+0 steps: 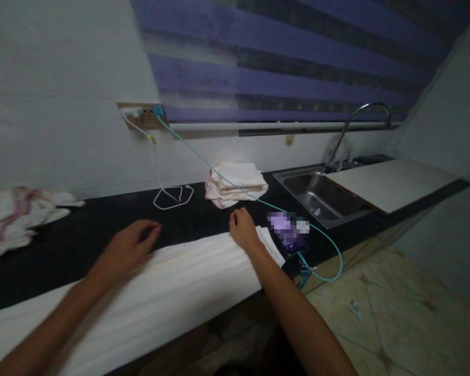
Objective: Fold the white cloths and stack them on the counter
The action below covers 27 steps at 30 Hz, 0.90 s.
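Note:
A long white cloth [188,287] lies folded in a strip along the front of the black counter. Above its far edge, at the left, is my left hand [131,245], slightly blurred, with a gap between thumb and bent fingers and nothing visible in it. My right hand [243,227] rests at the far edge near the cloth's right end. Its fingers are curled closed, and whatever may be between them is hidden. Just beyond that hand sits a stack of folded white cloths [238,180] with a reddish edge.
Crumpled white cloths with reddish stripes [13,216] lie at the left. A phone [285,230], partly pixelated, is on a teal cable [332,245] crossing the counter. A white cable [172,197] lies near the wall. Right are a steel sink [329,222] and pale board [395,180].

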Tool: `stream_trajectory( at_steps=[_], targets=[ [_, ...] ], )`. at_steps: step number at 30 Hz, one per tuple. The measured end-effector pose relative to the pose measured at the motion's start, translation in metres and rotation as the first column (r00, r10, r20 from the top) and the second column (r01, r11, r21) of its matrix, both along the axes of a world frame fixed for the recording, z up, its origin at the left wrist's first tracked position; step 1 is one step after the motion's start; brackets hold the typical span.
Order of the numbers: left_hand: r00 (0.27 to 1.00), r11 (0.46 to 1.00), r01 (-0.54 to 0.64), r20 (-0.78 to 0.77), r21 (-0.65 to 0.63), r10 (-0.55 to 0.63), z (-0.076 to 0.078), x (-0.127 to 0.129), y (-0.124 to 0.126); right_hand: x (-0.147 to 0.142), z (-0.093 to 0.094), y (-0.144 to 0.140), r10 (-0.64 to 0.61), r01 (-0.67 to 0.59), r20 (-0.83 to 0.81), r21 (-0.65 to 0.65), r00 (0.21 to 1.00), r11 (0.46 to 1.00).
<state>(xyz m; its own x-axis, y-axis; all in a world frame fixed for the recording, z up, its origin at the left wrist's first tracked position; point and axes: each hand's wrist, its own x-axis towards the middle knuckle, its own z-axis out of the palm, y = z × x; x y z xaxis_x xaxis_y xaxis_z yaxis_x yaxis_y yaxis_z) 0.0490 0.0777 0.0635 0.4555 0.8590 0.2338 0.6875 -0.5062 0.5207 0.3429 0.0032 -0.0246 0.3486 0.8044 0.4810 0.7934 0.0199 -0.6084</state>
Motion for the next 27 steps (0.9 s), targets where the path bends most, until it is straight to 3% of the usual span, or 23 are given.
stream_trajectory(
  at_steps=[4, 7, 9, 12, 16, 20, 22, 25, 27],
  targets=[
    [0.944, 0.948, 0.315, 0.083, 0.043, -0.318, -0.037, 0.127, -0.010, 0.000, 0.007, -0.003, -0.047, 0.063, -0.106, 0.147, 0.993, 0.987],
    [0.885, 0.894, 0.444, 0.125, 0.057, -0.448, -0.057, 0.185, -0.022, 0.000, 0.018, -0.009, -0.099, 0.142, -0.184, 0.241, 0.978, 0.960],
    [0.844, 0.848, 0.528, 0.089, 0.043, -0.529, -0.066, 0.194, -0.026, -0.002, 0.028, -0.015, -0.107, 0.171, -0.219, 0.298, 0.970, 0.939],
    [0.791, 0.792, 0.610, 0.031, 0.024, -0.610, -0.071, 0.186, -0.028, -0.010, 0.046, -0.034, -0.103, 0.197, -0.250, 0.387, 0.963, 0.901],
    [0.762, 0.763, 0.645, -0.110, 0.046, -0.638, -0.066, 0.181, -0.033, -0.029, 0.056, -0.093, -0.112, 0.240, -0.292, 0.452, 0.950, 0.859],
    [0.769, 0.776, 0.627, -0.218, 0.074, -0.601, -0.065, 0.188, -0.042, -0.043, 0.033, -0.172, -0.243, 0.334, -0.335, 0.248, 0.910, 0.909],
    [0.786, 0.793, 0.605, -0.208, 0.066, -0.582, -0.069, 0.190, -0.045, -0.043, 0.014, -0.200, -0.361, 0.426, -0.370, 0.110, 0.856, 0.898],
    [0.787, 0.796, 0.605, -0.146, -0.004, -0.599, -0.071, 0.192, -0.043, -0.037, -0.006, -0.218, -0.438, 0.459, -0.331, -0.015, 0.836, 0.888],
    [0.785, 0.790, 0.605, -0.093, -0.096, -0.613, -0.066, 0.196, -0.038, -0.033, -0.010, -0.218, -0.466, 0.469, -0.297, -0.065, 0.834, 0.881]
  ],
)
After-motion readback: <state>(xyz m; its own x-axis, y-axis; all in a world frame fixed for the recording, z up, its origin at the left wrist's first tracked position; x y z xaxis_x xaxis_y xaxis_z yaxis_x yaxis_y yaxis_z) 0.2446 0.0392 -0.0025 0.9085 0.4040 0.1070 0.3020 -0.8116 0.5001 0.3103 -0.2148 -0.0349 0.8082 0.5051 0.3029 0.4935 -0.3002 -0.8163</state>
